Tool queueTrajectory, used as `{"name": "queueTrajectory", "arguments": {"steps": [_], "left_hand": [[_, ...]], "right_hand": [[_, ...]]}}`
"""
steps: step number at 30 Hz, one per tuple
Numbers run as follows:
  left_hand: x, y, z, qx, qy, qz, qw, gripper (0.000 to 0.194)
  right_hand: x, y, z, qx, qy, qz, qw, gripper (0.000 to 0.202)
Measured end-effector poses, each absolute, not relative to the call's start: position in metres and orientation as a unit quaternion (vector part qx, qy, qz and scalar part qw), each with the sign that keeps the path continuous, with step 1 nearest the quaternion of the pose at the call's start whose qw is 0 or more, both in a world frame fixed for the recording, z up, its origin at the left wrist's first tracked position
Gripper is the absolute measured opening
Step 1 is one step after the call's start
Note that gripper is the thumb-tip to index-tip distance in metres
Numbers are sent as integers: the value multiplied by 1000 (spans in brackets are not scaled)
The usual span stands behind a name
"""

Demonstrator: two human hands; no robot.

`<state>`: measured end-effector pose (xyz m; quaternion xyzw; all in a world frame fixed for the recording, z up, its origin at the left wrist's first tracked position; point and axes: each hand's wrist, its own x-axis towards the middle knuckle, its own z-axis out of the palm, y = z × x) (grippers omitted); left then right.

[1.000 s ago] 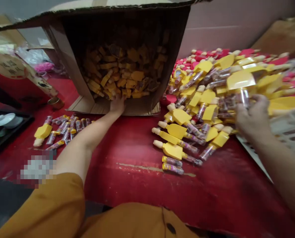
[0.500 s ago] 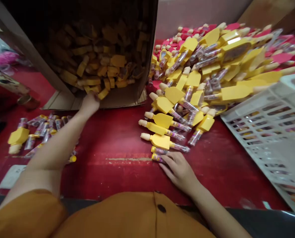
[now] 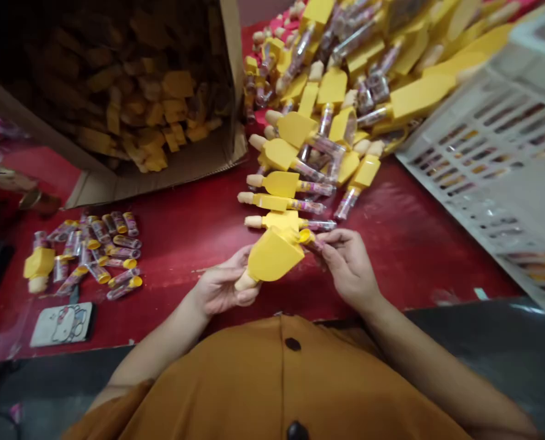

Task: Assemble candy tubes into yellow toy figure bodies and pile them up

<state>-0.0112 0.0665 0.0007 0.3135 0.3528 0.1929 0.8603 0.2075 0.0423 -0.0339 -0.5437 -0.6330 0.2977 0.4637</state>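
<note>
Gripping a flat yellow paddle [image 3: 276,255] by its pale handle [image 3: 246,280], my left hand [image 3: 221,287] faces my right hand [image 3: 352,269], which pinches a capped tube [image 3: 313,240]. Slatted plastic basket [image 3: 520,201] stands at two o'clock.

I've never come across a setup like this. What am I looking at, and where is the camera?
There is no machine here: a person works with two bare hands. Every picture comes from one camera worn on the head, looking forward and down. The left hand holds a yellow paddle-shaped piece by its pale end. The right hand holds a small yellow-capped tube close to the piece's other end; whether the two touch is hard to tell. On the red table, loose tubes lie to the left. Farther back stands an open cardboard box with more yellow pieces inside. To the right are a pile of yellow pieces, many with tubes, and a white slatted basket.
</note>
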Motion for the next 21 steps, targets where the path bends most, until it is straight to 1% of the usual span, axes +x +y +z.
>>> {"name": "queueTrajectory", "arguments": {"steps": [2, 3, 5, 7, 9, 12, 15, 17, 19, 21], "left_hand": [[-9, 63, -2, 305, 329, 147, 881, 60], [-9, 60, -3, 311, 314, 133, 887, 62], [-8, 53, -5, 349, 290, 115, 884, 68], [-5, 45, -7, 398, 302, 95, 861, 73], [0, 39, -8, 417, 359, 99, 829, 68], [5, 37, -7, 406, 423, 148, 797, 57], [1, 41, 0, 423, 409, 155, 794, 56], [-3, 43, 6, 440, 407, 128, 791, 55], [-5, 44, 11, 459, 411, 74, 784, 50], [-5, 44, 13, 489, 406, 26, 772, 44]], "right_hand": [[204, 32, -25, -520, -608, 314, 511, 20], [201, 27, -21, -503, -623, 310, 513, 25], [195, 19, -16, -468, -696, 273, 472, 30], [190, 14, -14, -445, -752, 242, 421, 29], [189, 11, -12, -424, -767, 256, 407, 26], [199, 12, -6, -402, -773, 298, 390, 22], [217, 18, 3, -430, -801, 237, 342, 20], [228, 22, 6, -432, -833, 185, 292, 23], [233, 24, 8, -393, -868, 162, 256, 27], [234, 24, 8, -346, -897, 139, 238, 27]]}}
